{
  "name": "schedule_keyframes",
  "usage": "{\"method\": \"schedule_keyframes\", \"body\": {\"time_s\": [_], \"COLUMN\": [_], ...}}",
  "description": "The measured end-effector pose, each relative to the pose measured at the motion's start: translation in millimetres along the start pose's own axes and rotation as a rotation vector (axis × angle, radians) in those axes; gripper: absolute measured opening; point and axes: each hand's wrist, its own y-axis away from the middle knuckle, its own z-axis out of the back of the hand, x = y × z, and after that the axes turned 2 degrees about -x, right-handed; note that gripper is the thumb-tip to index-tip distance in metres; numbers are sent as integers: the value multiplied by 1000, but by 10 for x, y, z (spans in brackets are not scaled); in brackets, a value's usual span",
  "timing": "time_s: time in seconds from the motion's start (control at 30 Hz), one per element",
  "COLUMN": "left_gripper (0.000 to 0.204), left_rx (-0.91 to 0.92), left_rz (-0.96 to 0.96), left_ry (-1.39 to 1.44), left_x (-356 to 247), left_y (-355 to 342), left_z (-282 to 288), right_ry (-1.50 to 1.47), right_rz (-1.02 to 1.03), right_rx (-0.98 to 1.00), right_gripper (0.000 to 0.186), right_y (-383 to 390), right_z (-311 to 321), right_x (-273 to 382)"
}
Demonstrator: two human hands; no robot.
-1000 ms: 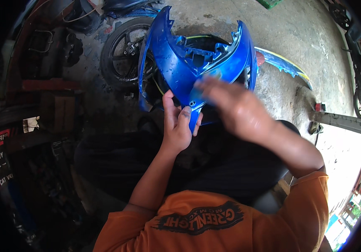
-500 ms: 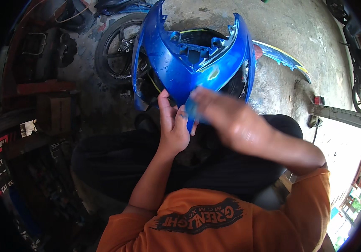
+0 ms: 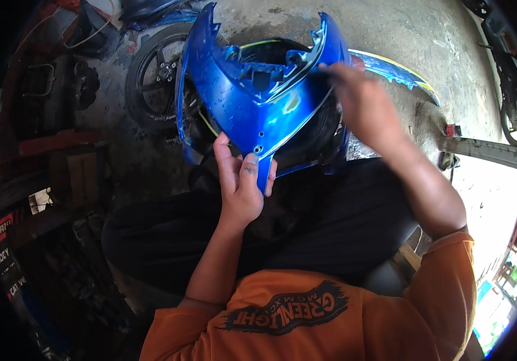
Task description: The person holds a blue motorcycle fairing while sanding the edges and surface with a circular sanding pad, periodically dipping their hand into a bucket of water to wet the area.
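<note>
A glossy blue motorcycle fairing panel (image 3: 228,102) is propped up in front of me, its two arms pointing away and its narrow tip toward me. A worn, pale patch shows on its right side. My left hand (image 3: 243,186) grips the narrow tip, thumb on top beside small holes, fingers wrapped round underneath. My right hand (image 3: 370,111) is at the panel's right arm, fingers bent together with their tips at the painted edge. What those fingers hold, if anything, is hidden and blurred.
Behind the panel's left side lies a black spoked wheel (image 3: 156,75). Another blue and yellow panel piece (image 3: 400,75) rests on the concrete floor at the right. A wooden box (image 3: 84,171) and dark shelving stand at the left. A motorcycle (image 3: 514,90) is at the far right.
My right hand has moved from the panel's near tip up and right to its right arm. The panel and my left hand have shifted slightly left in view; the left grip stays.
</note>
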Motion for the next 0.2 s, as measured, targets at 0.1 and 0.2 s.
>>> {"method": "schedule_keyframes", "body": {"time_s": [0.1, 0.2], "left_gripper": [49, 50], "left_rx": [-4, 7], "left_rz": [-43, -31], "left_ry": [-17, 1], "left_x": [-10, 27], "left_y": [-28, -29], "left_z": [-11, 38], "right_ry": [-17, -18], "right_rz": [508, 322], "right_rx": [28, 168], "right_gripper": [37, 47], "right_y": [390, 221], "right_z": [-161, -28], "right_x": [468, 446]}}
